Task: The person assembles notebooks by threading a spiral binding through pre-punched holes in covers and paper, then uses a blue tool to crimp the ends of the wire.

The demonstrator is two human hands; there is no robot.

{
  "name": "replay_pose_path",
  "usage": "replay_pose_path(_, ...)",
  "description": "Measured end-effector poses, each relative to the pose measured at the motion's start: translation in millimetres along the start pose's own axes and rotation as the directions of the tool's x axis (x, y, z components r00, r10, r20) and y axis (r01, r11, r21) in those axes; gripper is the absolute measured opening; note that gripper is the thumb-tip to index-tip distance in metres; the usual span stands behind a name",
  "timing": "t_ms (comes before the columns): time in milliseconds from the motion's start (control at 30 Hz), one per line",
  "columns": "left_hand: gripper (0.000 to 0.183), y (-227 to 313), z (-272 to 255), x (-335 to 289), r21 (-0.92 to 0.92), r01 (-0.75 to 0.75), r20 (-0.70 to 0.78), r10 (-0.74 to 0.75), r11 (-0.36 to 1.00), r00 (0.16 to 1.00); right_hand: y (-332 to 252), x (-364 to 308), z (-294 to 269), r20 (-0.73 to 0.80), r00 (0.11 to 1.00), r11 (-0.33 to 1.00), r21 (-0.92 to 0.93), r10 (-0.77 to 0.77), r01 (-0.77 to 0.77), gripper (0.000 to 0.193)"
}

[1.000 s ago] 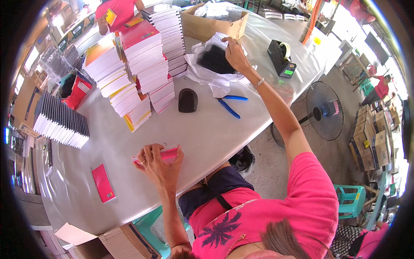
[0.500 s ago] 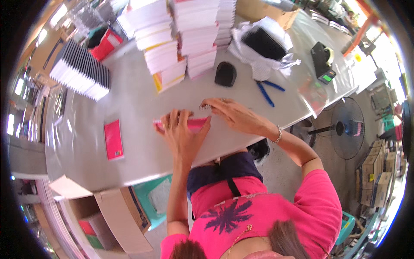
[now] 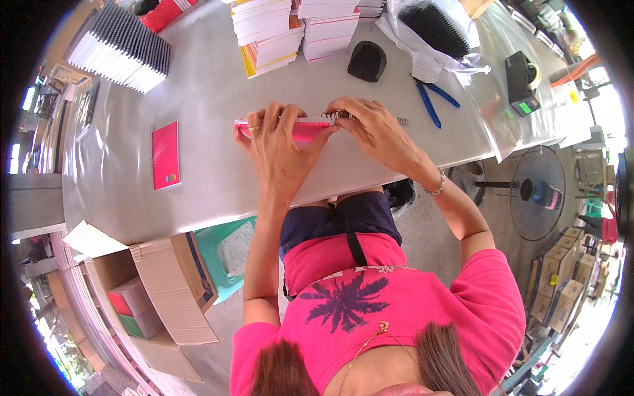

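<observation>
My left hand (image 3: 276,142) grips a pink notebook (image 3: 308,134), its fingers over the far long edge and its thumb on the near side. Pinched in my right hand (image 3: 383,135) is a thin dark wire coil (image 3: 404,121). One end of the coil meets the notebook's right end, and the other sticks out past my knuckles. Whether the wire has entered any holes is too small to tell. To the left, a finished-looking pink spiral notebook (image 3: 166,156) lies flat. Blue-handled pliers (image 3: 436,104) rest open beyond my right hand.
Stacks of unbound booklets (image 3: 271,36) stand at the back, beside a black rounded pad (image 3: 367,61). Many black coils (image 3: 437,30) lie on white wrapping. A tape dispenser (image 3: 519,84) sits at right, spiral notebooks (image 3: 122,49) at far left, an open carton (image 3: 175,280) below the table edge.
My right hand has come in to the notebook's right end, bringing the coil against it. The notebook's edge is turned up more. The whole view has shifted, so the table appears higher.
</observation>
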State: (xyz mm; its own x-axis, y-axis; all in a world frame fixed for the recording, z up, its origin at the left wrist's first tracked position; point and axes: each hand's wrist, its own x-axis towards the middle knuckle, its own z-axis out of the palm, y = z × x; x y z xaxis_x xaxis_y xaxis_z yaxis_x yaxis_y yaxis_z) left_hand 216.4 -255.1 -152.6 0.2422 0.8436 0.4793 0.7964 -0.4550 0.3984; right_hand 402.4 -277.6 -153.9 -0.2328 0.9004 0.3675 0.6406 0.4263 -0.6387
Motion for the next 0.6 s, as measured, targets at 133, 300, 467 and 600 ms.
replay_pose_path(133,0.044,-3.1,-1.4,-0.3,-0.005,-0.019,0.009,0.019,1.000,1.000,-7.2,-1.2,-3.9,-0.038,0.999,0.998,-0.067,0.005,-0.008,0.018)
replay_pose_path(300,0.043,-5.6,-1.0,-0.5,0.010,-0.038,0.012,0.038,0.999,0.999,-9.3,-5.8,-6.5,-0.074,0.997,0.998,-0.065,-0.011,0.007,0.018)
replay_pose_path(467,0.036,-5.6,-3.1,-0.4,-0.035,-0.020,0.053,0.022,0.999,0.998,-4.8,-8.8,-4.2,-0.032,0.997,0.989,-0.132,-0.076,0.071,0.016)
replay_pose_path(600,0.031,-7.2,-3.5,-1.1,-0.038,-0.030,0.058,0.033,0.999,0.998,-18.5,-3.9,-1.0,-0.091,0.996,0.995,-0.095,0.005,-0.014,0.014)
